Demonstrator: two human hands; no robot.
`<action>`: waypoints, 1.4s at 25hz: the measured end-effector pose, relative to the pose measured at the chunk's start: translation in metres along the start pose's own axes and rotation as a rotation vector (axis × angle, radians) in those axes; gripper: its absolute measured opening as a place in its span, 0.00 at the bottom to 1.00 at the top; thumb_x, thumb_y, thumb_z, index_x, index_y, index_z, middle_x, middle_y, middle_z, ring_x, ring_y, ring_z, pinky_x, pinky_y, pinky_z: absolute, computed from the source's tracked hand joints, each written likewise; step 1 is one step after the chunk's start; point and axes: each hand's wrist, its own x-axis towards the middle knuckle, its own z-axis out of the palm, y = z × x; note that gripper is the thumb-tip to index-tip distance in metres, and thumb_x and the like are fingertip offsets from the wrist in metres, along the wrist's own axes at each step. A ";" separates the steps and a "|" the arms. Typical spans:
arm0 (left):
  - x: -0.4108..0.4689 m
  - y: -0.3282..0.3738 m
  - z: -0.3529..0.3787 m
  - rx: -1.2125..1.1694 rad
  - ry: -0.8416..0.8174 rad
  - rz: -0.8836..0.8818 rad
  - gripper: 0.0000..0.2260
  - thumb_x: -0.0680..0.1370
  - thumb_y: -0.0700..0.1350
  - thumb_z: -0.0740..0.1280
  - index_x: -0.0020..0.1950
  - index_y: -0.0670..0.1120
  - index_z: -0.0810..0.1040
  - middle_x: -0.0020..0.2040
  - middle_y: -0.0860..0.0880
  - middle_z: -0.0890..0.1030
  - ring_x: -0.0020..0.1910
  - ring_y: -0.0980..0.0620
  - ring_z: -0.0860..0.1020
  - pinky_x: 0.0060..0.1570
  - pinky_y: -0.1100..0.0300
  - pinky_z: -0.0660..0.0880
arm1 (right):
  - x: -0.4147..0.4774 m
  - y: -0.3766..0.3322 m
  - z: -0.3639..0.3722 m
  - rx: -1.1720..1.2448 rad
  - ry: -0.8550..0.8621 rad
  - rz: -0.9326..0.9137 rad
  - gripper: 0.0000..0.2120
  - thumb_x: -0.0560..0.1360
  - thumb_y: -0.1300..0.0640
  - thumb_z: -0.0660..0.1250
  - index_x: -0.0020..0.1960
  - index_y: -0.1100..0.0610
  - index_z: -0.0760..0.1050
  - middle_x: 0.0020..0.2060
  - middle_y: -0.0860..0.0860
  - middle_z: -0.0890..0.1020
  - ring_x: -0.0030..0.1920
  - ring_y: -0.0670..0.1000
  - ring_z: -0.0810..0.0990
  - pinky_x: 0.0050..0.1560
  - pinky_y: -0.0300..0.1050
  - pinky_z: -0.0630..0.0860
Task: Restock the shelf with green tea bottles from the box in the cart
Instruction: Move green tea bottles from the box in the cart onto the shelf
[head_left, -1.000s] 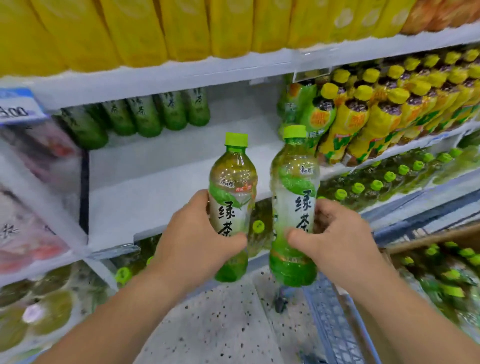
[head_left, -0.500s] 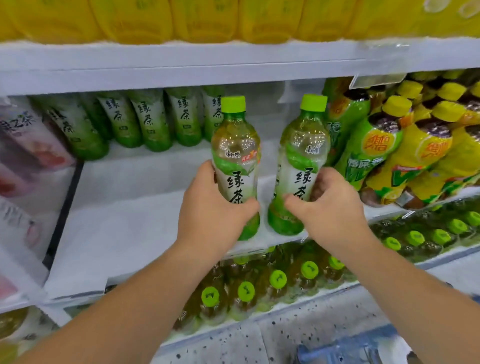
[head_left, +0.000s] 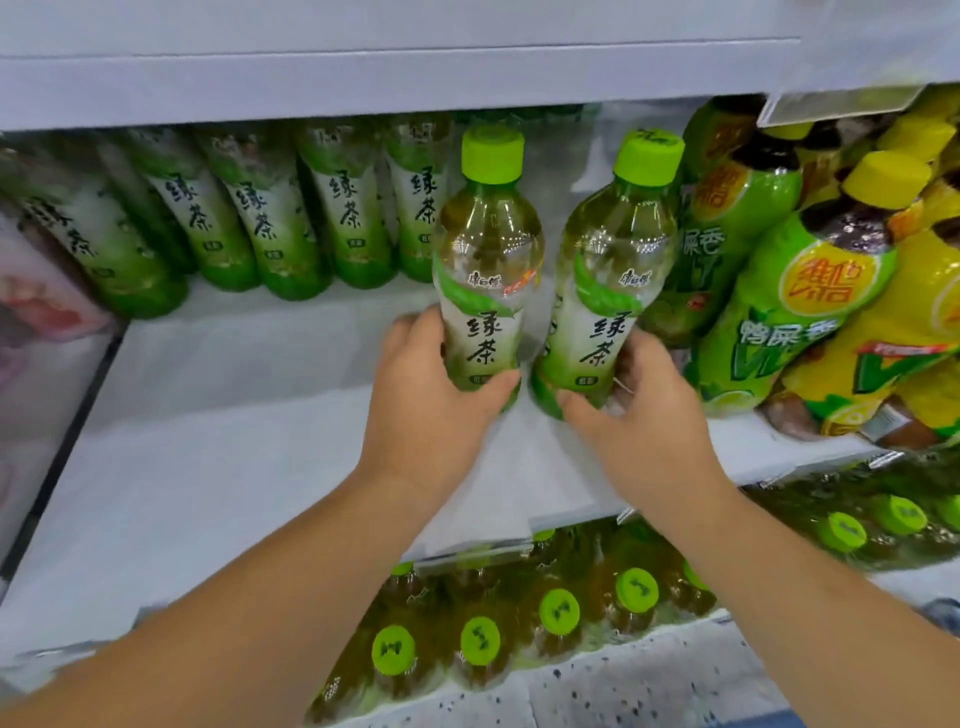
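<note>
Your shelf (head_left: 249, 467) has bare room between its front edge and the row of green tea bottles (head_left: 270, 234) along the back edge, which lies beyond and left of your load. Both hands are equally near. Your left hand (head_left: 431, 410) curls round the left bottle (head_left: 485, 249), upright; your right hand (head_left: 644, 415) curls round the right bottle (head_left: 608, 270), leaning slightly right, beside it.

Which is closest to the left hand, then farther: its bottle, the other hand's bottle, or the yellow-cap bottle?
1. Left bottle: held in the left hand.
2. Right bottle: beside, in right hand.
3. Yellow-cap bottle: far right on shelf.
</note>
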 end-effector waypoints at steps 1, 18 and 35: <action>0.001 -0.003 0.002 0.027 -0.011 -0.001 0.24 0.68 0.50 0.80 0.61 0.53 0.77 0.53 0.55 0.74 0.51 0.58 0.77 0.52 0.67 0.75 | 0.001 0.004 0.002 -0.020 -0.010 -0.006 0.23 0.70 0.54 0.78 0.61 0.47 0.72 0.50 0.39 0.81 0.50 0.38 0.80 0.50 0.32 0.76; 0.100 -0.018 0.056 0.070 0.140 -0.004 0.27 0.69 0.51 0.80 0.61 0.46 0.72 0.57 0.46 0.81 0.58 0.44 0.79 0.57 0.46 0.78 | 0.118 0.035 0.051 0.061 0.182 -0.047 0.16 0.74 0.58 0.74 0.59 0.52 0.75 0.46 0.45 0.83 0.49 0.47 0.83 0.52 0.42 0.79; 0.114 -0.027 0.074 0.316 0.191 0.174 0.30 0.80 0.49 0.69 0.77 0.42 0.62 0.71 0.43 0.70 0.70 0.43 0.70 0.63 0.51 0.71 | 0.165 0.042 0.046 -0.029 0.092 -0.107 0.18 0.73 0.49 0.75 0.61 0.49 0.78 0.53 0.45 0.83 0.53 0.48 0.80 0.61 0.44 0.74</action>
